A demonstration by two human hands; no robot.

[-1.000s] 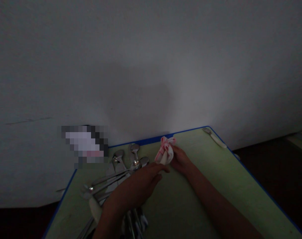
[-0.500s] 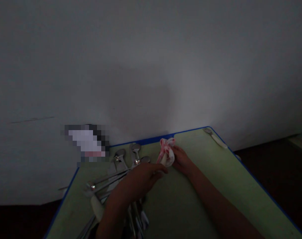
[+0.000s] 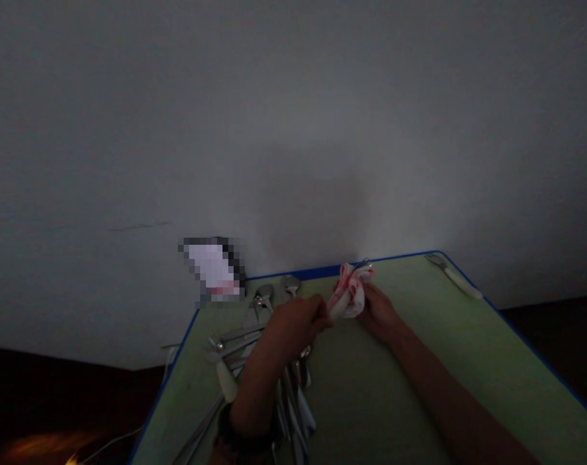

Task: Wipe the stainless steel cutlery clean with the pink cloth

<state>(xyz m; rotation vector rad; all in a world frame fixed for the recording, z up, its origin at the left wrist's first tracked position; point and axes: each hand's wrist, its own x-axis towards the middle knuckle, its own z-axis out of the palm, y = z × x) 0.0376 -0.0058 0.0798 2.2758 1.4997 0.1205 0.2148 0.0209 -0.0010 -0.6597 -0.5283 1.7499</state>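
Note:
My left hand pinches the end of a fork's pale handle above the table. Metal tines poke out past a pink-and-white cloth bunched around the middle of the fork. My right hand grips that cloth from the right side, its fingertips partly hidden behind the folds. Beneath and beside my left forearm lies a loose pile of metal cutlery, with spoons at its far end. Part of the pile is covered by my arm.
A fork with a pale handle lies alone near the right edge of the green table. A device with a blurred-out screen leans on the wall at the back left. A thin cable runs low at left.
The camera view has shifted, so the table sits further right. The fork's tines now show beyond the cloth. Both hands keep their hold on fork and cloth.

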